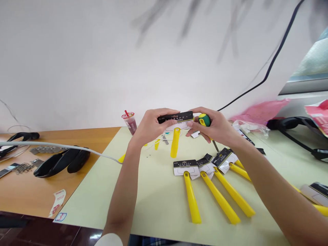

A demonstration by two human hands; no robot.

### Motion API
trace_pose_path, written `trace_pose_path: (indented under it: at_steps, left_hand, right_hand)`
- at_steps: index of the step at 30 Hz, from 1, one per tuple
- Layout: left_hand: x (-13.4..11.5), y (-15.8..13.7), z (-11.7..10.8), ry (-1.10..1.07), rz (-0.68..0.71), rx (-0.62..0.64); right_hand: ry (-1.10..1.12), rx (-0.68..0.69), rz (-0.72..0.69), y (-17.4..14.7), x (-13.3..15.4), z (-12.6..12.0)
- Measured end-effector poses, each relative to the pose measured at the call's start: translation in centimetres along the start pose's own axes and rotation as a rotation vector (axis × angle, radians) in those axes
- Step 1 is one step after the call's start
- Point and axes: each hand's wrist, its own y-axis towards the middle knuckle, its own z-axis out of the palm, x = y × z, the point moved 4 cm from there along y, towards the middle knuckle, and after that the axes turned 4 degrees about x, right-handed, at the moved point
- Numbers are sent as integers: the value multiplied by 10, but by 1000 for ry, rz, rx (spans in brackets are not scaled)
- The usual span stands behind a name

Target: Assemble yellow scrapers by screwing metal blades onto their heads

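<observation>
My left hand (152, 127) pinches the left end of a black-and-white printed card (182, 118) on the head of a scraper. Its yellow handle (175, 143) hangs down above the table. At the card's right end, the fingers of my right hand (215, 127) grip it too. A screwdriver with a green-and-yellow handle (204, 119) is tucked in that same hand, its shaft slanting down. Nearer to me lie several yellow-handled scrapers (192, 198) with similar cards, fanned out on the pale table (153, 208). Small yellow and grey pieces (157, 144) lie behind the held handle.
A red drink cup with a straw (130, 123) stands near the wall. A white cable (77, 147) crosses from the left. Black headgear (61, 162) and metal pieces (24, 168) lie on the wooden table. Pink plastic (261, 111) and a black strapped device (289, 124) sit at right.
</observation>
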Motion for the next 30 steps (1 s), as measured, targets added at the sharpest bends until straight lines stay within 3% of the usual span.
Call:
trace_pose_path:
  at_steps: [4,9,14,17,20,25,28,30]
  left_hand:
    - [-2,-2,-2,-70,-54,12]
    - [1,-4,-3,-37,-100,150]
    - [15,-4,0,-36,-180,298]
    - [37,-7,10,-82,-213,372]
    - [73,-22,29,-151,-320,456]
    - [134,-72,66,-207,-508,458]
    - [153,-98,87,-144,-531,430]
    - [160,-109,97,-71,-522,346]
  right_hand:
    - [-56,72,13,-3,4,1]
    - [-43,50,44,-6,5,5]
    - [-83,249,98,-5,0,15]
    - [-242,346,128,-5,-7,8]
    - [-375,288,124,-4,-14,-16]
    - [-445,124,138,-8,-14,-63]
    - [-479,79,130,-14,-7,-77]
    - [-499,87,133,-17,-3,-78]
